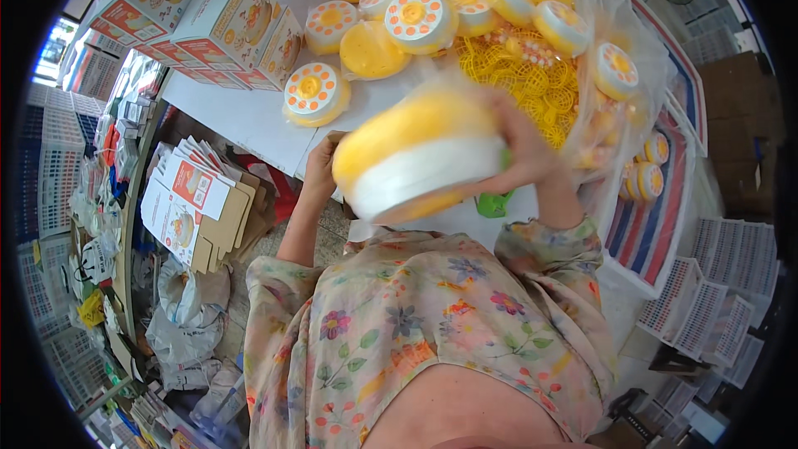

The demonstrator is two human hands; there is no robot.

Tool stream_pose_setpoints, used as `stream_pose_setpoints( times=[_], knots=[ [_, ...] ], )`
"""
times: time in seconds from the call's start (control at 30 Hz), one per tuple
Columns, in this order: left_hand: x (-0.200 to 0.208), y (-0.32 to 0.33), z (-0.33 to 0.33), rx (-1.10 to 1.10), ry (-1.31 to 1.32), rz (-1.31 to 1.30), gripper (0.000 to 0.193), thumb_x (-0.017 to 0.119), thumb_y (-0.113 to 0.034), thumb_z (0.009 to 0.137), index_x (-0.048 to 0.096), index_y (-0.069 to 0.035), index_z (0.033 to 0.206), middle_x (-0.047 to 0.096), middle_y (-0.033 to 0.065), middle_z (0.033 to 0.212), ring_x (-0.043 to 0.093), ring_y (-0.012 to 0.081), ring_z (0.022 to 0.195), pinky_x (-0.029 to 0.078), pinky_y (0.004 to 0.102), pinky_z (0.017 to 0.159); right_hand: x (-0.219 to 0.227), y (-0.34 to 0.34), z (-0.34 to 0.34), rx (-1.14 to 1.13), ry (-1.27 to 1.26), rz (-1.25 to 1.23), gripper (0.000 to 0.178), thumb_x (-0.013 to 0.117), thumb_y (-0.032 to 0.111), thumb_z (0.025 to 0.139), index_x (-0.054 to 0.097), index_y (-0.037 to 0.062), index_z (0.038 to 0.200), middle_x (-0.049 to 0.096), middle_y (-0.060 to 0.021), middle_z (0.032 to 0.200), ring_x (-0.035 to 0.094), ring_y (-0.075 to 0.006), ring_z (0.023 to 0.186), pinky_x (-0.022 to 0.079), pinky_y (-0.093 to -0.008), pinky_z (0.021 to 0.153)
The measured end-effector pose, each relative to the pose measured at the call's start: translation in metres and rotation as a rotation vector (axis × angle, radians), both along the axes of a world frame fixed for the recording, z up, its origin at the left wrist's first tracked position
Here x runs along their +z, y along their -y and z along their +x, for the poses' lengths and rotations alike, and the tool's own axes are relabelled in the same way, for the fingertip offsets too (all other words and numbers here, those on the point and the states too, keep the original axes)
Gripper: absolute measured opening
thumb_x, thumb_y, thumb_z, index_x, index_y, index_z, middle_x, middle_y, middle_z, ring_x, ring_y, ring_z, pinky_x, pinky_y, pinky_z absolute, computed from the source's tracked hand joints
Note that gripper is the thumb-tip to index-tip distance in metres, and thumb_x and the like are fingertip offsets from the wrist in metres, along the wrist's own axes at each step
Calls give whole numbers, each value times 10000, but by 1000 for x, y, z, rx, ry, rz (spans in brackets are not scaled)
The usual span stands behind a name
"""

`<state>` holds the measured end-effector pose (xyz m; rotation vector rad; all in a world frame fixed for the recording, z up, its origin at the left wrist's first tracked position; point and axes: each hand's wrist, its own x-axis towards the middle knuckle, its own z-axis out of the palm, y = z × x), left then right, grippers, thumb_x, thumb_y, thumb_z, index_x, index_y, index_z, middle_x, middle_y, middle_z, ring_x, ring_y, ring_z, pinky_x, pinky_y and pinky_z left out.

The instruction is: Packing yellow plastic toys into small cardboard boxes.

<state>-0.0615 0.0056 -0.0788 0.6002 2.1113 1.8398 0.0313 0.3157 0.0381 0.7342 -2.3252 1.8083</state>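
Close in front of me I hold up a round, drum-shaped yellow and white toy [420, 170], tilted and smeared by motion. My left hand [322, 168] grips its left edge, the fingers mostly hidden behind it. Around its right side wraps my right hand [528, 150]. Similar round pieces with orange dots on top lie beyond on the white table [224, 116], the nearest being a dotted piece [314, 93]. Just below the held toy, near my right hand, is a small bright green thing [494, 204]; its kind I cannot make out.
Printed cartons [220, 21] stand stacked at the far left. A clear plastic bag [594, 0] surrounds yellow mesh pieces [519, 75] at the far right. Flattened cartons [204, 199] lean at left beside a cluttered shelf. Striped sheeting [652, 216] and white crates [694, 308] are at right.
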Motion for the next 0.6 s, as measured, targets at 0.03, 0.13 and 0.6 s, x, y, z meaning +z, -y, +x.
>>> stream_pose_setpoints(
  times=[0.03,0.13,0.6],
  knots=[
    [-6,-1,0,-14,-4,3,138,550,-107,998,614,-6,1068,612,-12,902,525,70,856,455,237,793,3,14,0,13,7,258,840,833,301,667,429,70,1366,530,-153,1317,526,-276,1224,454,-392,1001],
    [-28,0,-2,35,243,35,118,556,-91,992,615,-8,1053,612,-24,915,519,62,870,441,218,798,-40,56,0,21,-18,656,830,817,241,623,454,58,1346,530,-160,1278,520,-344,1190,428,-452,1006],
    [-35,-11,-28,150,59,-56,158,603,-96,970,626,3,1090,618,-33,943,493,54,827,429,213,752,-67,29,-7,-418,-178,307,201,669,100,825,677,81,1026,663,-92,940,653,-265,893,533,-375,774]
  ],
)
